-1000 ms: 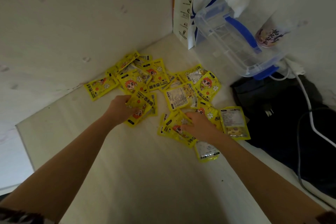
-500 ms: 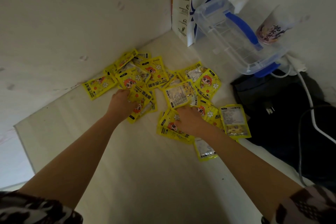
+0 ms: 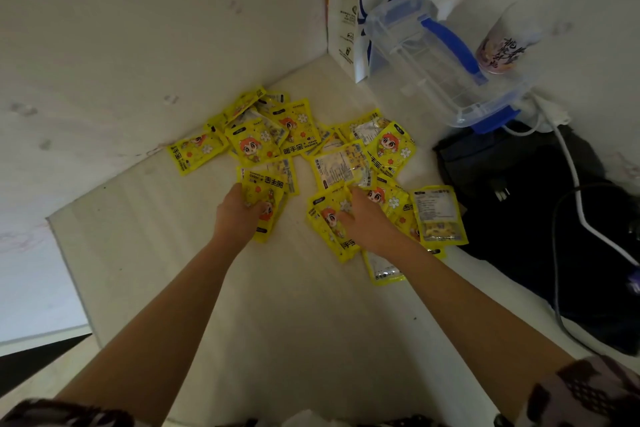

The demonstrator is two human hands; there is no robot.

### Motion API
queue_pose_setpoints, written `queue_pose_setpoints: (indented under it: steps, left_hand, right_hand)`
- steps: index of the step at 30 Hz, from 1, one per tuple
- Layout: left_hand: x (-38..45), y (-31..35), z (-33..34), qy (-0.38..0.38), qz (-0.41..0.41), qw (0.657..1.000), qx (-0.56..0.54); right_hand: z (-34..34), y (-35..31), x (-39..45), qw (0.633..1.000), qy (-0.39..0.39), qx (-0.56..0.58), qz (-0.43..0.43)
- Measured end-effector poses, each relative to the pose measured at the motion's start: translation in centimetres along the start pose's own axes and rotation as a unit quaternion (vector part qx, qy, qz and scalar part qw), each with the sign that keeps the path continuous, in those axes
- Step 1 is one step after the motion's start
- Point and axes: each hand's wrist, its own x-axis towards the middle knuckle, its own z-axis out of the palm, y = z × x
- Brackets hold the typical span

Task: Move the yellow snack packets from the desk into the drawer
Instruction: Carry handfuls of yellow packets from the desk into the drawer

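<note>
Several yellow snack packets with a red-haired cartoon figure lie scattered on the pale desk, towards its back corner. My left hand grips a small stack of packets at the pile's left front. My right hand lies on the packets at the pile's right front, fingers curled onto them. Another packet lies face down to the right of that hand. No drawer is in view.
A white paper bag stands in the back corner. A clear plastic box with blue clips leans beside it, with a printed cup behind. A black bag and a white cable fill the right side. White walls close off the left and back.
My left hand has gathered packets and pulled them slightly towards me. My right hand has shifted up and left across the packets at the right front.
</note>
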Motion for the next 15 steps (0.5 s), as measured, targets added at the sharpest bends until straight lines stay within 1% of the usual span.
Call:
queue_pose_setpoints:
  steps: [3, 7, 11, 15]
  left_hand:
    - [-2.4, -0.8, 0.5, 0.015, -0.028, 0.997, -0.065]
    - [-6.1, -1.6, 1.3, 0.027, -0.079, 0.982, -0.171]
    - [-10.5, -1.5, 2.2, 0.028, -0.091, 0.969, -0.228]
    - [-14.3, -1.9, 3.1, -0.001, -0.087, 0.964, -0.252]
  right_hand:
    - [-0.5, 0.7, -1.8, 0.999, 0.021, 0.039, 0.009]
    - [-0.8, 1.9, -4.8, 0.992, 0.034, 0.116, 0.021]
    - [-0.4, 3.5, -8.1, 0.985, 0.094, 0.144, 0.024]
    - [1.1, 4.9, -11.8, 0.975, 0.110, 0.185, 0.048]
